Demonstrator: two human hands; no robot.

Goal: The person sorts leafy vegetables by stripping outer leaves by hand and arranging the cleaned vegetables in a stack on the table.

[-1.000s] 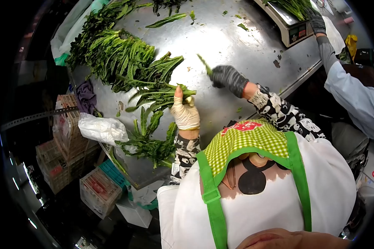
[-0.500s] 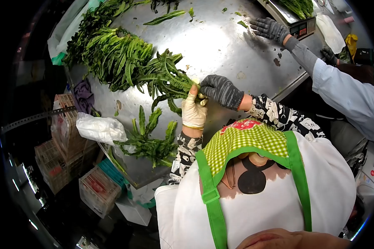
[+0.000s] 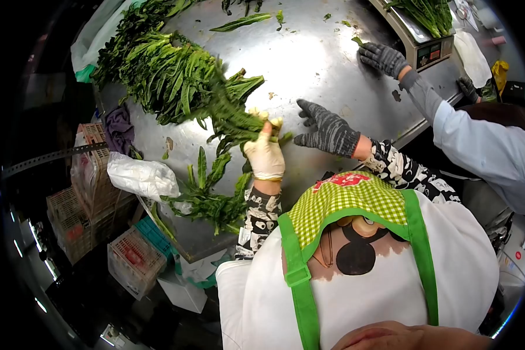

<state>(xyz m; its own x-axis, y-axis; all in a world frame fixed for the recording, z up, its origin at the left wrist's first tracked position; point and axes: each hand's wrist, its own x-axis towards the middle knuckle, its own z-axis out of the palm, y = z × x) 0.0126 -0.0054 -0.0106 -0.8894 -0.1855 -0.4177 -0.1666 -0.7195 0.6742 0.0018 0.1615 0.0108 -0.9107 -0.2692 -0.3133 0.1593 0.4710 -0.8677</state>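
Note:
My left hand (image 3: pixel 265 156), in a pale thin glove, is closed around the stem end of a bunch of leafy greens (image 3: pixel 233 119); the leaves are partly blurred. A short way to its right, my right hand (image 3: pixel 328 129) wears a dark grey knit glove. Its fingers are apart and hold nothing. Beyond the held bunch lies a large pile of long-leaved greens (image 3: pixel 163 73) at the table's left side. A smaller heap of loose leaves (image 3: pixel 213 204) sits near the front edge, left of my left forearm.
A co-worker's gloved hand (image 3: pixel 384 60) rests on the metal table (image 3: pixel 315 70) beside a scale (image 3: pixel 429 52) carrying greens. A white plastic bag (image 3: pixel 143 177) and purple cloth (image 3: pixel 119 129) lie at the left edge. Plastic crates (image 3: pixel 135 256) stand below.
My right hand has come away from the stems and its fingers have spread. My left hand has shifted slightly left and turned with the greens. The co-worker's hand has moved slightly.

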